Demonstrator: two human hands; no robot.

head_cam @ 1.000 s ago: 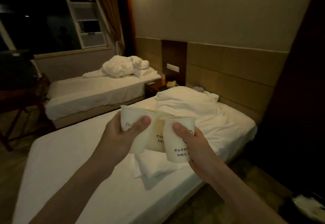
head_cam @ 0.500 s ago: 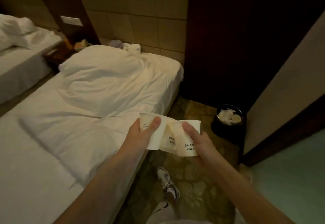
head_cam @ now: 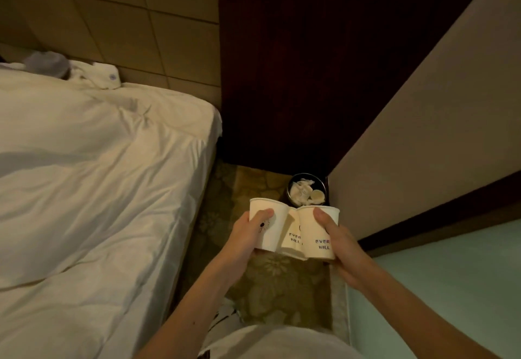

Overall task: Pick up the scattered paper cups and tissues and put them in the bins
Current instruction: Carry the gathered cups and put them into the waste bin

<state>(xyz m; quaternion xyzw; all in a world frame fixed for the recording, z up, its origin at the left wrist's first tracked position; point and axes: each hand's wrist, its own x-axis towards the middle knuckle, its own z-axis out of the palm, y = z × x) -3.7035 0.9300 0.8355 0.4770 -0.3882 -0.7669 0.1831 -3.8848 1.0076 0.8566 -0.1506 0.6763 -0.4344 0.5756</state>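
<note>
Three white paper cups are held side by side in front of me. My left hand [head_cam: 248, 234] grips the left cup [head_cam: 275, 215], thumb across its side. My right hand [head_cam: 337, 241] grips the right cup [head_cam: 313, 234] with the thumb inside its rim. The middle cup [head_cam: 293, 231], printed with dark lettering, is squeezed between the two. Just beyond the cups stands a small dark round bin [head_cam: 306, 189] on the floor, holding crumpled tissues and a cup.
A bed [head_cam: 98, 189] with rumpled white bedding fills the left. A narrow strip of patterned floor [head_cam: 279, 288] runs between the bed and a wall [head_cam: 437, 133] on the right. A dark wooden panel [head_cam: 282, 62] stands behind the bin.
The view has swung right and down from the beds to the floor strip. Both hands have carried the three cups closer to the bin, which now sits just beyond them.
</note>
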